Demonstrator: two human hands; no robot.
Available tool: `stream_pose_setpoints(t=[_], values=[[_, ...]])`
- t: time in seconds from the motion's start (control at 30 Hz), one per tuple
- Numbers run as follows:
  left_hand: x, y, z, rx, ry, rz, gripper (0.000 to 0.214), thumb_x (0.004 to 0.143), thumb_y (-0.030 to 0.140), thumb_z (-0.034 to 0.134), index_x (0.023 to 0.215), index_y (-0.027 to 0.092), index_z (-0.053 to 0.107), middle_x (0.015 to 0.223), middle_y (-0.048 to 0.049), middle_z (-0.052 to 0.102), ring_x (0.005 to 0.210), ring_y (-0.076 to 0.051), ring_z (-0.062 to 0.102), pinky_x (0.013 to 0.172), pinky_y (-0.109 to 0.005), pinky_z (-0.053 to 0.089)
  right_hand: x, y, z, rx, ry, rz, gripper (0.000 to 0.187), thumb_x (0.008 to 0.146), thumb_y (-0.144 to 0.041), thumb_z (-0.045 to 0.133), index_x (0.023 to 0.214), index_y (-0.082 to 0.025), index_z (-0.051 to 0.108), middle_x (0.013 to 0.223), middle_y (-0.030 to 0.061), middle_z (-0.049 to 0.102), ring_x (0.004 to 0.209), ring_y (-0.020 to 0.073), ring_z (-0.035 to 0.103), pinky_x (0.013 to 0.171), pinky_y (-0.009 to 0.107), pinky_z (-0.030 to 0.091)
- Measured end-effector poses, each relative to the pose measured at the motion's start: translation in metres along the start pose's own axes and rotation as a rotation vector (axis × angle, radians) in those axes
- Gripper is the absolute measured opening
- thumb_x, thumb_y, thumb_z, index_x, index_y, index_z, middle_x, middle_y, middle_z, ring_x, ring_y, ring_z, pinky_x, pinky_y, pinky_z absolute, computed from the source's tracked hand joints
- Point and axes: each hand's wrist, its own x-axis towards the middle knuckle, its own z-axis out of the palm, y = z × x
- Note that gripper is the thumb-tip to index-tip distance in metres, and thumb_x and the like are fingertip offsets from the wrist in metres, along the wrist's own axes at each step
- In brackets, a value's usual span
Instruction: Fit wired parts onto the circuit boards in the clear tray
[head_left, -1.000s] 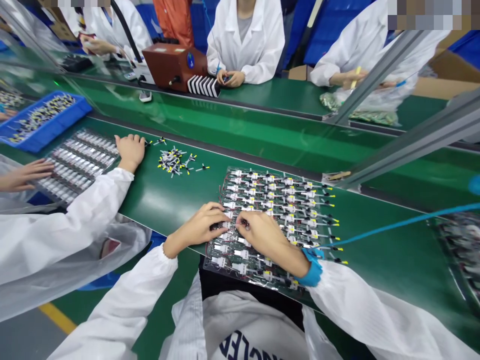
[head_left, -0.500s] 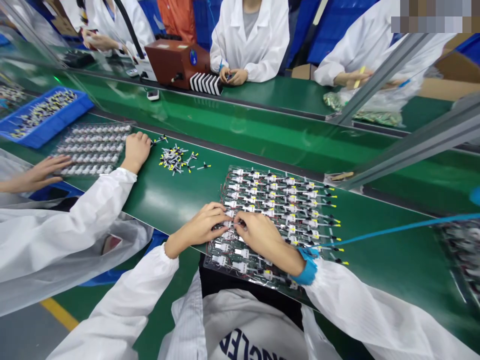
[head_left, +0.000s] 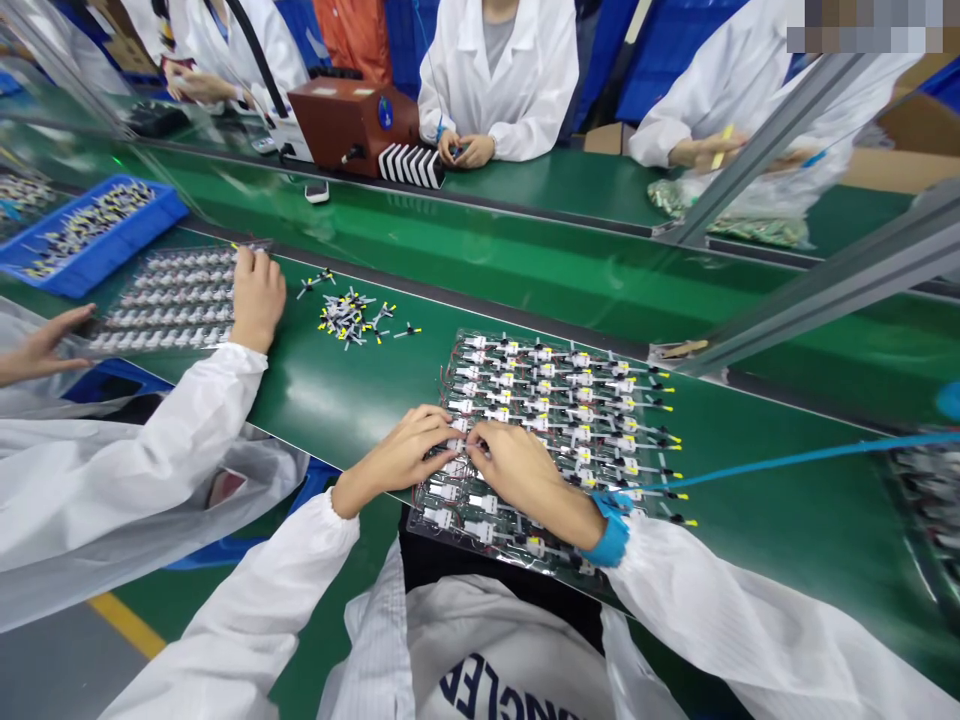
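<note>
The small white part (head_left: 459, 447) sits in the near left of the clear tray (head_left: 495, 552), and your fingers hide most of it. Your left hand (head_left: 405, 452) and your right hand (head_left: 521, 468) meet over it, and both sets of fingertips pinch it.

The tray lies on the green table (head_left: 337, 390). Its near edge looks to hang over the table edge, just by your coat. If you push down hard there, I think the tray could tip and spill its rows. The thin red wires could also snag on your fingers.

A blue cord (head_left: 787, 458) runs from the strap (head_left: 611, 535) on your right wrist, past the near right rows. A tug could drag parts out.

Far left, a loose pile of parts (head_left: 352, 315) lies near a co-worker's hand (head_left: 256, 295).
</note>
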Motion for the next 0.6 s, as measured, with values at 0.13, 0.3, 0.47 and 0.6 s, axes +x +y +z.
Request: stream_pose_setpoints(t=[0.13, 0.3, 0.47, 0.6], values=[[-0.0006, 0.0012, 0.0016, -0.004, 0.004, -0.017, 0.027, 0.102, 0.030, 0.055, 0.126, 0.022, 0.065, 0.112, -0.0099, 0.066, 0.125, -0.026, 0.052, 0.106, -0.046, 0.045, -0.0008, -0.0007, 0.0025, 0.014, 0.017, -0.009, 0.019, 0.102, -0.022, 0.050, 0.103, -0.020, 0.069, 0.107, 0.0050, 0.074, 0.095, 0.0203, 0.069, 0.073, 0.029, 0.038], [-0.0008, 0.0010, 0.0034, 0.009, 0.006, -0.014, 0.026, 0.102, 0.030, 0.055, 0.124, 0.022, 0.064, 0.109, -0.0099, 0.065, 0.123, -0.027, 0.052, 0.106, -0.046, 0.044, -0.0002, -0.0004, 0.0055, 0.010, 0.005, -0.007, 0.020, 0.103, -0.024, 0.050, 0.104, -0.019, 0.070, 0.107, 0.0069, 0.073, 0.097, 0.0213, 0.068, 0.077, 0.028, 0.040], [-0.0007, 0.0020, 0.0039, 0.020, 0.008, -0.023, 0.025, 0.103, 0.032, 0.054, 0.123, 0.021, 0.064, 0.109, -0.0100, 0.065, 0.123, -0.027, 0.052, 0.105, -0.044, 0.044, 0.0007, -0.0016, 0.0058, 0.011, -0.006, -0.011, 0.021, 0.103, -0.023, 0.050, 0.106, -0.018, 0.070, 0.108, 0.0082, 0.073, 0.099, 0.0216, 0.068, 0.079, 0.028, 0.042], [-0.0009, 0.0024, 0.0046, 0.012, 0.020, -0.020, 0.025, 0.103, 0.032, 0.054, 0.122, 0.020, 0.064, 0.109, -0.0099, 0.065, 0.121, -0.027, 0.053, 0.104, -0.043, 0.043, 0.0012, -0.0031, 0.0064, 0.012, -0.004, -0.011, 0.023, 0.103, -0.022, 0.048, 0.107, -0.017, 0.070, 0.110, 0.0090, 0.073, 0.100, 0.0219, 0.068, 0.082, 0.029, 0.043]])
